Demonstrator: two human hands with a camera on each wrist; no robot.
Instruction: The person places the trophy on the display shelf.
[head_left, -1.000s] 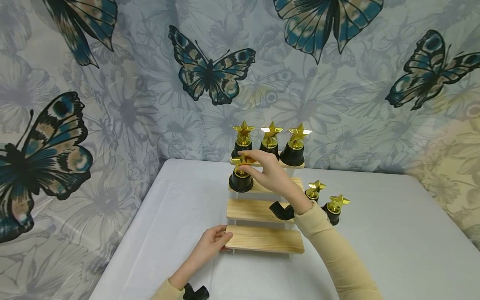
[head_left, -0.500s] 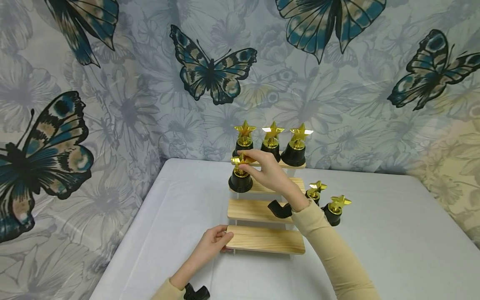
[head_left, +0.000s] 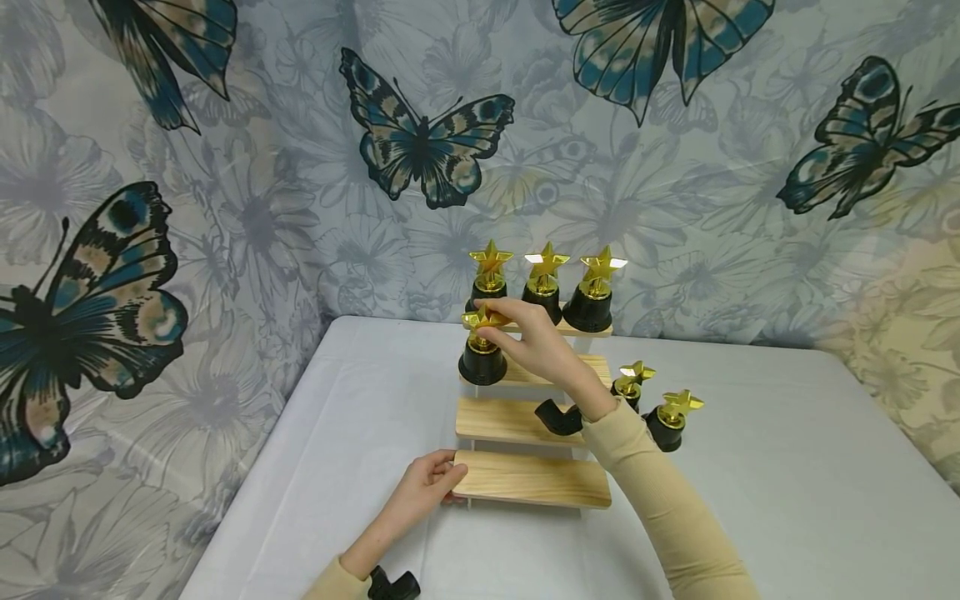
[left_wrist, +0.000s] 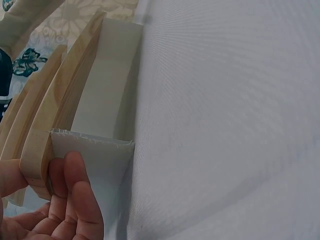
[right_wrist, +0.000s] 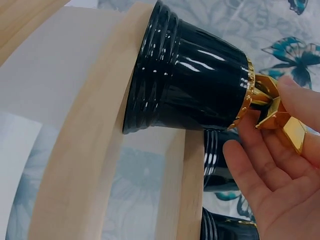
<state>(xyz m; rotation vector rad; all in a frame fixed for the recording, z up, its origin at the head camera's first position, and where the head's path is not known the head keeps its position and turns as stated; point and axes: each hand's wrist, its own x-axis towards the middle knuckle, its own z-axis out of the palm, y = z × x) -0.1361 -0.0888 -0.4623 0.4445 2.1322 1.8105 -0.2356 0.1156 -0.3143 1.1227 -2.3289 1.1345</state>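
Observation:
A stepped wooden display stand (head_left: 532,481) has several plank shelves. My right hand (head_left: 536,337) pinches the gold star of a small trophy (head_left: 482,367) between thumb and fingers. The trophy's black base stands upright at the left end of the second shelf from the top; in the right wrist view the base (right_wrist: 190,75) meets the plank. My left hand (head_left: 425,483) grips the left end of the lowest shelf. Seen from the left wrist, the thumb lies on one face of the plank (left_wrist: 37,150) and curled fingers sit behind it, beside a white support (left_wrist: 95,155).
Three star trophies (head_left: 542,287) stand in a row on the top shelf. Two more, a nearer trophy (head_left: 667,425) and one partly behind the right arm (head_left: 628,383), are on the white-covered table (head_left: 795,467). A butterfly-print cloth (head_left: 637,183) hangs behind.
Almost nothing differs: both hands keep their holds and the trophy stays at the same shelf end. The whole view has shifted very slightly.

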